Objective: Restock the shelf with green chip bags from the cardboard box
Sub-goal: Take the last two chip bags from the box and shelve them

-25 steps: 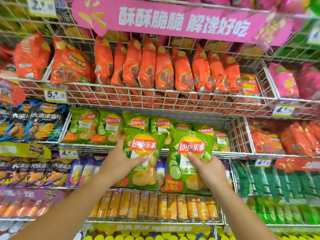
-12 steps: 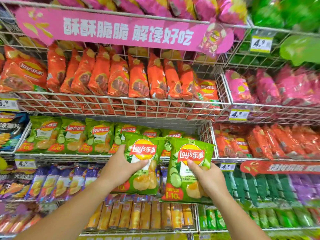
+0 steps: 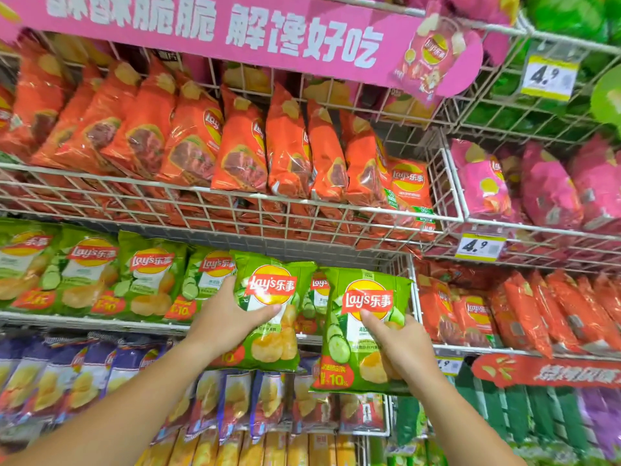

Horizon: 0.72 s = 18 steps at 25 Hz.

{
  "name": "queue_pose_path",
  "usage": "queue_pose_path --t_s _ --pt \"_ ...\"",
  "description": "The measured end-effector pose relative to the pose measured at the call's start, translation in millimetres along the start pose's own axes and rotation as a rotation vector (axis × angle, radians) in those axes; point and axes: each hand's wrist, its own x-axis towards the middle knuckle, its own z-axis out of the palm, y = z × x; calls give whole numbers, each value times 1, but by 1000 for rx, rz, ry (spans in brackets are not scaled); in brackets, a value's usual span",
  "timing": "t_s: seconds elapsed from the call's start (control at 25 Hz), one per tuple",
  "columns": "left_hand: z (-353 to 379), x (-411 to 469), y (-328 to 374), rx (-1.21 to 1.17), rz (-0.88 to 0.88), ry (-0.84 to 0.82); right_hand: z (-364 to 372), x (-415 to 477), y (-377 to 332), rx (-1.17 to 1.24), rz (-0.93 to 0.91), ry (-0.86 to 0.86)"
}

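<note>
Two bags up at the white wire shelf [image 3: 100,322]: left hand [image 3: 221,324] pinching one glossy green foil chip bag [image 3: 272,317], right hand [image 3: 400,344] pinching a second green bag [image 3: 363,331]. Placing step, seemingly. Next: slide both upright into the shelved green row [image 3: 90,274], just beyond the hands.

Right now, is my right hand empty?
No, the right hand grips a green chip bag in front of the shelf, with its thumb pressed across the front of the bag.
</note>
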Motion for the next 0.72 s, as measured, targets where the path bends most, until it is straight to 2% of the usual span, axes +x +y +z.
queue_pose_path --t_s 0.36,0.52,0.72 --pt "52 77 1 68 -68 -38 9 102 36 -22 60 -22" --pt "68 88 8 49 -91 8 12 137 50 -41 83 -39" --pt "76 103 6 138 -145 10 5 162 40 -96 97 -75"
